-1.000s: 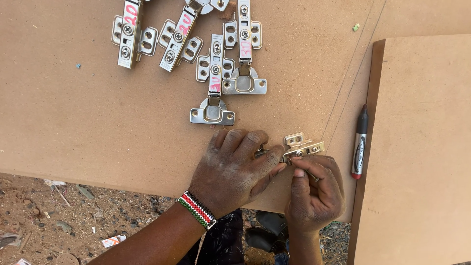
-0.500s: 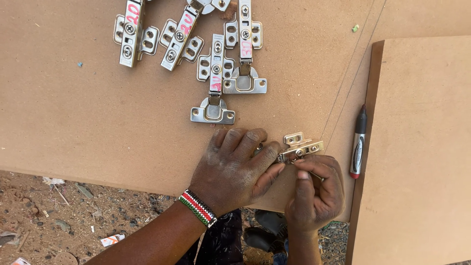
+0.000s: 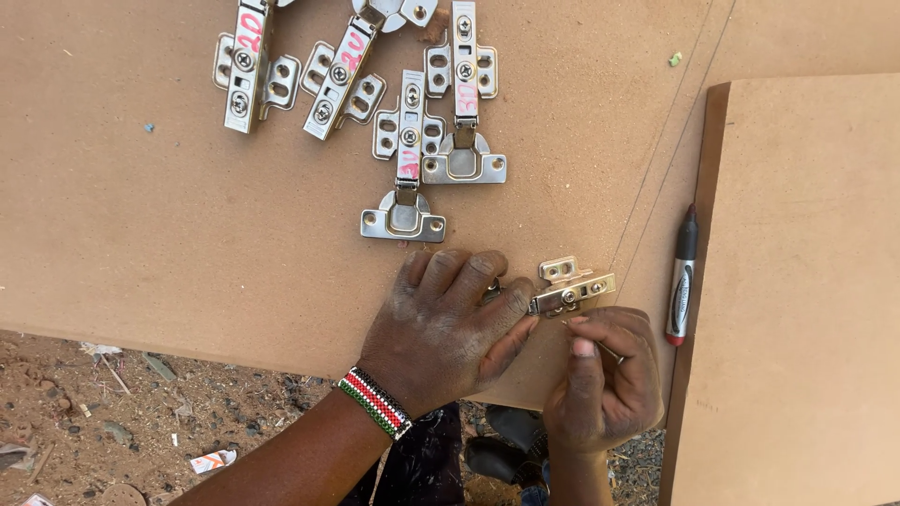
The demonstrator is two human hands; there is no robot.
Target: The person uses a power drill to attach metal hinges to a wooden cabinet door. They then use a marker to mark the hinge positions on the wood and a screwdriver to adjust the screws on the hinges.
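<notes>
A silver cabinet hinge [image 3: 569, 286] lies on the brown fibreboard panel [image 3: 169, 253] near its front edge. My left hand [image 3: 448, 328], dusty and with a beaded wristband, presses flat over the hinge's left end. My right hand [image 3: 605, 379] sits just below the hinge with its fingers curled around a thin tool whose tip meets the hinge; most of the tool is hidden. Several more hinges [image 3: 405, 155] with pink marks lie further up the panel.
A red and black marker [image 3: 682, 276] lies in the gap beside a second, lighter board [image 3: 806, 281] on the right. Below the panel's edge is bare ground with dirt and scraps [image 3: 122, 431]. A dark shoe [image 3: 502, 450] shows under my hands.
My hands and the hinge have stayed almost still; the right hand shifted very slightly under the hinge.
</notes>
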